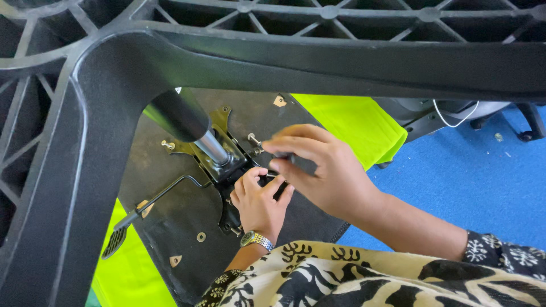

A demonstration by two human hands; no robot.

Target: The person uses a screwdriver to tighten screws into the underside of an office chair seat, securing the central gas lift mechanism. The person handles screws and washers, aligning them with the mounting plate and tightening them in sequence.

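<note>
I see left hand (259,202) fingers curled on black seat mechanism (227,165); right hand (318,167) pinching a dark tool (303,164) just above it.

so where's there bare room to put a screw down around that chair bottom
Free: the blue floor right of the right hand, and the dark seat underside between the lever and the lower washer. Crowded: the metal mechanism plate around the gas cylinder, where the left hand and right hand meet, with bolts standing up.
</note>
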